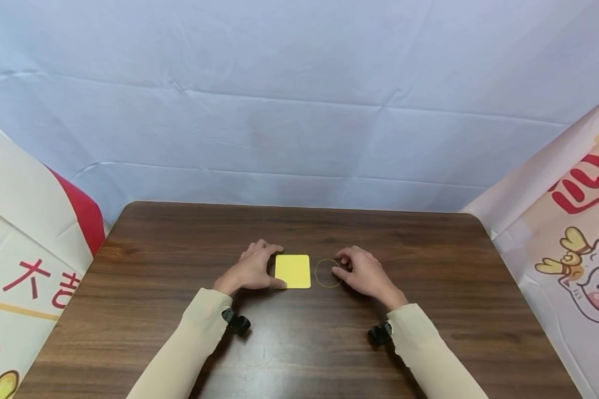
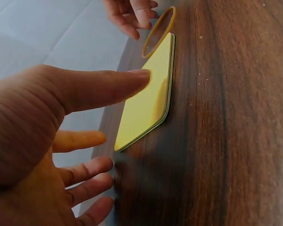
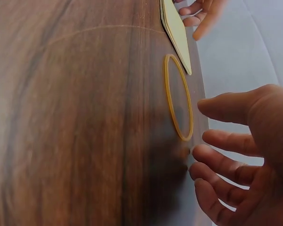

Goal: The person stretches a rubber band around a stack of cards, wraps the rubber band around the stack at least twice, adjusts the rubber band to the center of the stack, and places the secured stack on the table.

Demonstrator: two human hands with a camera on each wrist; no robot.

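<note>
A thin stack of square yellow cards point(image 1: 292, 271) with rounded corners lies flat on the table; its layered edge shows in the left wrist view. Just right of it lies a thin yellow rubber band point(image 3: 169, 94), spread in a round loop. My left hand point(image 1: 252, 270) is at the stack's left side, thumb and fingers apart, the thumb over its near left corner. Whether the thumb touches the top card I cannot tell. My right hand point(image 1: 363, 271) hovers at the band's right edge, fingers loosely bent, with nothing between them.
The dark wooden table point(image 1: 429, 332) extends around both hands. A pale cloth point(image 1: 299, 111) hangs behind its far edge. Printed sheets flank it, one on the left point(image 1: 30, 249) and one on the right point(image 1: 569, 233). Each wrist carries a small black camera.
</note>
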